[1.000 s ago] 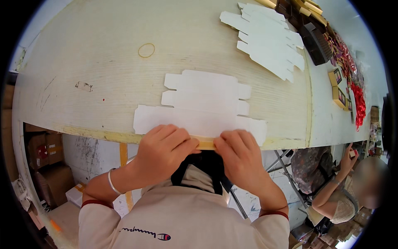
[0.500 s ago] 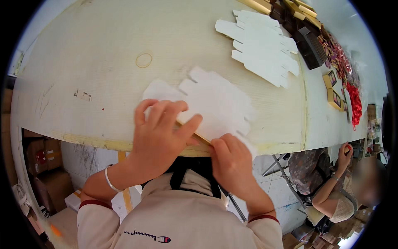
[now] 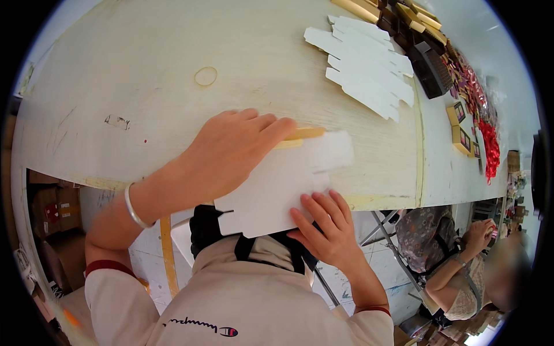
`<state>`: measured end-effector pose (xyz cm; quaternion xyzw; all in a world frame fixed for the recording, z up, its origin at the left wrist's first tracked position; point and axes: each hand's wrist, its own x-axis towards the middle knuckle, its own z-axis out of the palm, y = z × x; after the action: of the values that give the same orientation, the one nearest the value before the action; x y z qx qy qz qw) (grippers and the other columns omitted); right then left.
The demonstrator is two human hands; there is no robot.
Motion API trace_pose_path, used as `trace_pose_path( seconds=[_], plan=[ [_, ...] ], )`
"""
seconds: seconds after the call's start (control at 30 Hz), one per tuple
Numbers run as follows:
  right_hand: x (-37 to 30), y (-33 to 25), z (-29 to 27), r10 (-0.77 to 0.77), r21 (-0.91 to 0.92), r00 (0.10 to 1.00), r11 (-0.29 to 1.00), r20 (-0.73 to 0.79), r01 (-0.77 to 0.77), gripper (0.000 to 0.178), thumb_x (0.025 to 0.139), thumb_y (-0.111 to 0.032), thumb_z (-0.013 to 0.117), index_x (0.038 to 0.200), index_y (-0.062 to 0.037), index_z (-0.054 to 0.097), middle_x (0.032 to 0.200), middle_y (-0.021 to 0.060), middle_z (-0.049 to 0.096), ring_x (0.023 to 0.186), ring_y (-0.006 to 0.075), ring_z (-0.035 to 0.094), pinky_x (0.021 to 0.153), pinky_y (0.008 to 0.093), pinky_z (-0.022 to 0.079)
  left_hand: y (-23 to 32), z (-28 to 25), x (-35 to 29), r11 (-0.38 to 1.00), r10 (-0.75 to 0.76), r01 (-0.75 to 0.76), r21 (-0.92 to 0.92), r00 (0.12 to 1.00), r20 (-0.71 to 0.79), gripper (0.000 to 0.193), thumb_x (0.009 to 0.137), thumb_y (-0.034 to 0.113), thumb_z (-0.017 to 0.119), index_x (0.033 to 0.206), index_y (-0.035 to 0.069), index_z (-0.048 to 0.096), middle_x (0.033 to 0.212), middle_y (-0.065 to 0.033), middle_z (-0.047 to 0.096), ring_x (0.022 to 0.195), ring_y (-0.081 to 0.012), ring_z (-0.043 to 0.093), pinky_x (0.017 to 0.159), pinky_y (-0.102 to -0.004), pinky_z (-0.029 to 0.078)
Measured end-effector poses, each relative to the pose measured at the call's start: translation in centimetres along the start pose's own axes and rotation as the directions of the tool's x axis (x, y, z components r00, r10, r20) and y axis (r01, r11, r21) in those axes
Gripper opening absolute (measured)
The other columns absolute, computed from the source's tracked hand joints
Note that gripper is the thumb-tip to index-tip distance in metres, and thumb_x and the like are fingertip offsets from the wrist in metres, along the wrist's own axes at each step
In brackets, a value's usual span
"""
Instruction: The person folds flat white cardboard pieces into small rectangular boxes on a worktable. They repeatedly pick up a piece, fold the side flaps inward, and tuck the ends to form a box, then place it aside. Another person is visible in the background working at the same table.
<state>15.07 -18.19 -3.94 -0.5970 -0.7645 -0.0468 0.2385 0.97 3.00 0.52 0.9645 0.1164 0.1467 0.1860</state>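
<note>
A flat white die-cut cardboard box blank (image 3: 277, 184) lies tilted over the near edge of the pale wooden table (image 3: 144, 69), its lower end hanging off toward my chest. My left hand (image 3: 231, 153) lies on top of its upper left part, fingers stretched over a thin yellow-tan strip (image 3: 303, 135) at the blank's top edge. My right hand (image 3: 326, 228) supports the blank from below at its lower right edge, fingers spread against it.
A stack of more white box blanks (image 3: 369, 72) lies at the far right of the table. Beyond it are dark trays (image 3: 430, 69), small gold boxes (image 3: 461, 138) and red ribbon (image 3: 490, 147). Another person (image 3: 461, 265) sits at lower right. A rubber band (image 3: 206, 75) lies on the table.
The blank has been turned from lying flat and level along the table edge to a tilt, pulled partly off the edge. My left hand moved up onto it; my right went under its lower edge.
</note>
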Motion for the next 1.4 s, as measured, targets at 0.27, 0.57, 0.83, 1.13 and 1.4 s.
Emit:
trace_pose_path(
  seconds=[0.27,0.57,0.83,1.13,1.4],
  plan=[
    [3.3,1.1,0.0,0.073,0.238,0.995,0.970,-0.072,-0.054,0.022,0.075,-0.008,0.071,0.094,-0.0015,0.062,0.078,0.0082,0.055,0.071,0.0264,0.053,0.070,0.0372,0.044,1.2,-1.0,-0.9,0.988,0.155,-0.148,0.044,0.955,-0.253,0.026,0.080,0.010,0.064,0.105,0.004,0.061,0.097,-0.0115,0.062,0.092,-0.0315,0.058,0.076,-0.0381,0.048],
    [5.2,1.1,0.9,0.246,0.141,0.965,0.963,-0.096,-0.231,0.028,0.078,-0.008,0.070,0.105,-0.0062,0.063,0.101,0.0139,0.054,0.091,0.0307,0.056,0.078,0.0377,0.045,2.2,2.9,-6.2,0.997,-0.056,0.067,0.037,0.970,-0.235,0.033,0.078,0.011,0.066,0.110,0.008,0.065,0.106,-0.0076,0.060,0.083,-0.0241,0.056,0.071,-0.0357,0.047],
    [3.6,0.1,0.7,0.083,-0.096,0.996,0.992,0.028,-0.080,0.038,0.080,-0.023,0.070,0.110,0.0011,0.064,0.107,0.0140,0.052,0.093,0.0282,0.054,0.080,0.0403,0.047,2.2,3.8,-7.7,0.956,0.147,-0.089,0.279,0.970,-0.195,0.032,0.082,0.027,0.066,0.104,0.003,0.068,0.100,-0.0048,0.057,0.086,-0.0186,0.053,0.074,-0.0334,0.046],
    [3.7,-0.3,0.0,0.081,0.113,0.996,0.990,0.040,-0.085,0.017,0.080,-0.015,0.068,0.089,-0.0013,0.062,0.084,0.0075,0.053,0.077,0.0235,0.054,0.069,0.0360,0.044,2.5,2.8,-7.5,0.995,0.102,-0.094,0.045,0.971,-0.216,0.026,0.074,0.023,0.074,0.089,0.004,0.066,0.076,-0.0024,0.053,0.066,-0.0175,0.051,0.053,-0.0293,0.044],
    [5.2,-0.4,0.5,0.217,0.101,0.975,0.970,0.042,-0.220,0.014,0.075,-0.008,0.069,0.079,-0.0040,0.055,0.077,0.0083,0.051,0.072,0.0256,0.052,0.063,0.0362,0.041,3.3,1.7,-6.8,0.955,0.097,-0.003,0.296,0.949,-0.301,0.030,0.077,0.032,0.071,0.093,0.007,0.066,0.087,-0.0034,0.057,0.074,-0.0188,0.055,0.059,-0.0311,0.043]
  ],
)
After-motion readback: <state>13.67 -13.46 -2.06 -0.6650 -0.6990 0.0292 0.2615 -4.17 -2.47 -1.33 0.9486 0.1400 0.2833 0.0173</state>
